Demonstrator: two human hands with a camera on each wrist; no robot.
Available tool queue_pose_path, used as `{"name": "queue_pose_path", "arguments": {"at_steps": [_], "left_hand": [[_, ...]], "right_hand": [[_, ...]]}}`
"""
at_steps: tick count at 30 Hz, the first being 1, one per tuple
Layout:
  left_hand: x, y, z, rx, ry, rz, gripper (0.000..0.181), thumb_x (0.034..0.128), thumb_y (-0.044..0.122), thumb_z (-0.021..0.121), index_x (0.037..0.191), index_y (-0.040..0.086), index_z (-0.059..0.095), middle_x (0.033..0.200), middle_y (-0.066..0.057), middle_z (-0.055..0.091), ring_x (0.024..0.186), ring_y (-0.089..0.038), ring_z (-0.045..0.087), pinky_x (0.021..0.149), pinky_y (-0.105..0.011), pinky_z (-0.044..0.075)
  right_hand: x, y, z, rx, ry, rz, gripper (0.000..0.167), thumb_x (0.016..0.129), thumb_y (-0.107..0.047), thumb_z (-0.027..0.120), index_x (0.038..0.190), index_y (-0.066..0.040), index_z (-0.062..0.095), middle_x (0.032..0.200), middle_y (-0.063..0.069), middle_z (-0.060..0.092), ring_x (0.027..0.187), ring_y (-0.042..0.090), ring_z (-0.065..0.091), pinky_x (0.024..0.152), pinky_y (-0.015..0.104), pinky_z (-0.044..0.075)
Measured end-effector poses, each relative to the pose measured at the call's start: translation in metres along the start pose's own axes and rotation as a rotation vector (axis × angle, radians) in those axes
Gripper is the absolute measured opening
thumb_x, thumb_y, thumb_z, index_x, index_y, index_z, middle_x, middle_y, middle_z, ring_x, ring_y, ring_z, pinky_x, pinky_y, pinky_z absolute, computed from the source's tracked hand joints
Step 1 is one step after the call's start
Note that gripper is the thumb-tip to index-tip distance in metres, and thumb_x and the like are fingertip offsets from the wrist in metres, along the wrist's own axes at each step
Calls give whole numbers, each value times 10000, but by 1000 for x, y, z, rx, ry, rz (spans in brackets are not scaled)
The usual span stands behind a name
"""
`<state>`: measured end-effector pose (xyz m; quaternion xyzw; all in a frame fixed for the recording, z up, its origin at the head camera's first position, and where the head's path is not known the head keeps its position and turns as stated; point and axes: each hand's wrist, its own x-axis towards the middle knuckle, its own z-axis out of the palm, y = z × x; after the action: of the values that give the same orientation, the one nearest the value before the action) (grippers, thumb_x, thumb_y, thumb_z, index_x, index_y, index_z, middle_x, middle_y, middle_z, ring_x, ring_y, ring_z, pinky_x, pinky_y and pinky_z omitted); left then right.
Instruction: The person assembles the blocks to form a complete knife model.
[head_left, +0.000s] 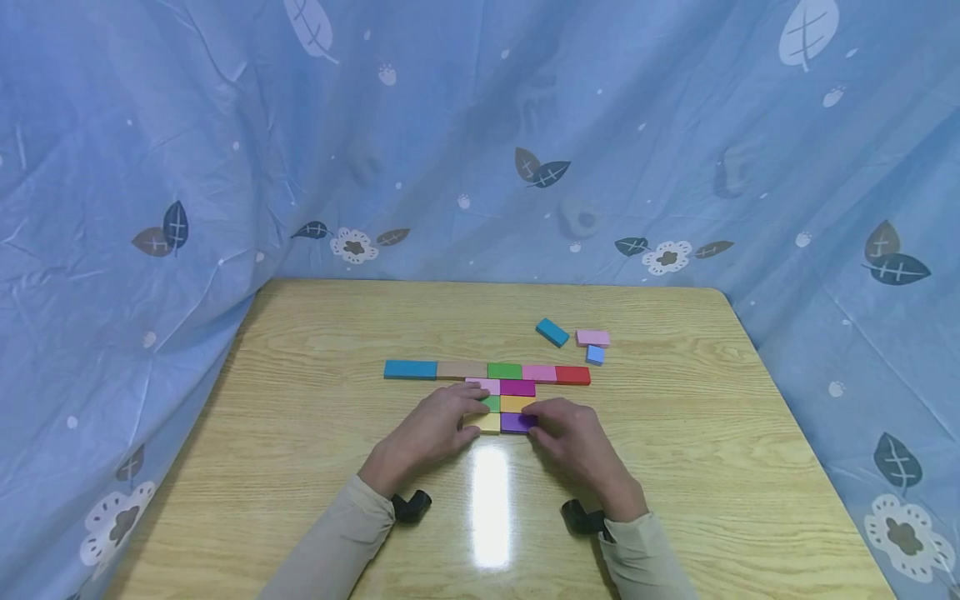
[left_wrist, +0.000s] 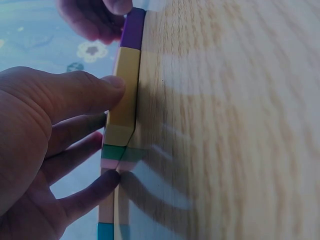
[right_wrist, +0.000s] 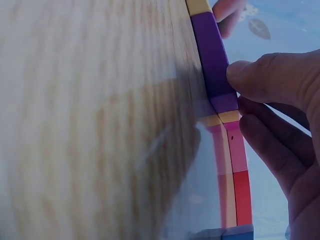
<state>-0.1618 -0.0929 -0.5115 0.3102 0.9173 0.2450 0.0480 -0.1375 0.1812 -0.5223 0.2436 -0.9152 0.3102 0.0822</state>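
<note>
Pale pink (head_left: pixel 482 384), magenta (head_left: pixel 517 387), green (head_left: pixel 492 403), orange (head_left: pixel 517 404), yellow (head_left: pixel 485 423) and purple (head_left: pixel 516 423) blocks lie flat in two side-by-side columns. My left hand (head_left: pixel 427 423) rests at their left, its thumb touching the yellow block (left_wrist: pixel 125 95) and its other fingers spread over the left column. From the right, my right hand (head_left: pixel 585 446) presses its thumb on the purple block (right_wrist: pixel 212 55); its fingers lie along the right end, partly hidden. Against the columns' far side runs a row of blue (head_left: pixel 410 369), tan, green, pink and red (head_left: pixel 573 376) blocks.
A loose blue block (head_left: pixel 552 332), a pink block (head_left: pixel 592 338) and a small blue block (head_left: pixel 595 355) lie beyond the row, at its right. The wooden table (head_left: pixel 315 325) ends at a blue patterned curtain (head_left: pixel 465 142) behind and at both sides.
</note>
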Motion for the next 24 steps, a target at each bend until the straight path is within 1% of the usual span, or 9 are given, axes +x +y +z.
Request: {"name": "queue_pose_path", "arguments": {"at_steps": [8, 11, 15, 20, 24], "left_hand": [[-1, 0, -1, -10, -1, 5, 303, 1018, 153, 770, 1317, 112, 799, 1567, -65, 652, 1518, -279, 564, 1296, -450, 446], [-1, 0, -1, -7, -1, 10, 305, 1021, 156, 770, 1321, 109, 796, 1568, -66, 650, 1517, -280, 565, 1295, -447, 447], [-1, 1, -2, 4, -5, 11, 305, 1022, 145, 768, 1323, 105, 793, 1568, -70, 650, 1517, -281, 565, 1295, -441, 447], [-1, 3, -3, 24, -12, 12, 302, 1022, 131, 761, 1321, 106, 793, 1563, -77, 653, 1525, -288, 555, 1297, -451, 444], [-1, 4, -5, 33, -10, 22, 310, 1027, 169, 759, 1332, 118, 789, 1557, -70, 657, 1554, -294, 518, 1307, -471, 430]], "right_hand": [[1, 0, 0, -18, 3, -17, 295, 880, -26, 906, 1153, -114, 839, 1124, 14, 837, 1062, 178, 795, 961, 406, 679], [2, -1, 0, -17, 12, -32, 295, 870, -19, 911, 1143, -104, 838, 1107, 18, 837, 1041, 177, 794, 946, 411, 682], [3, -2, -1, -3, 9, -28, 304, 864, -15, 915, 1147, -97, 837, 1108, 25, 836, 1038, 181, 792, 947, 417, 681], [4, -1, -2, 29, 6, -19, 296, 871, -33, 917, 1150, -91, 837, 1114, 31, 838, 1045, 192, 798, 953, 425, 681], [7, 1, -11, 90, 24, 5, 286, 880, -94, 929, 1152, -99, 841, 1127, 16, 844, 1082, 205, 806, 973, 462, 677]]}}
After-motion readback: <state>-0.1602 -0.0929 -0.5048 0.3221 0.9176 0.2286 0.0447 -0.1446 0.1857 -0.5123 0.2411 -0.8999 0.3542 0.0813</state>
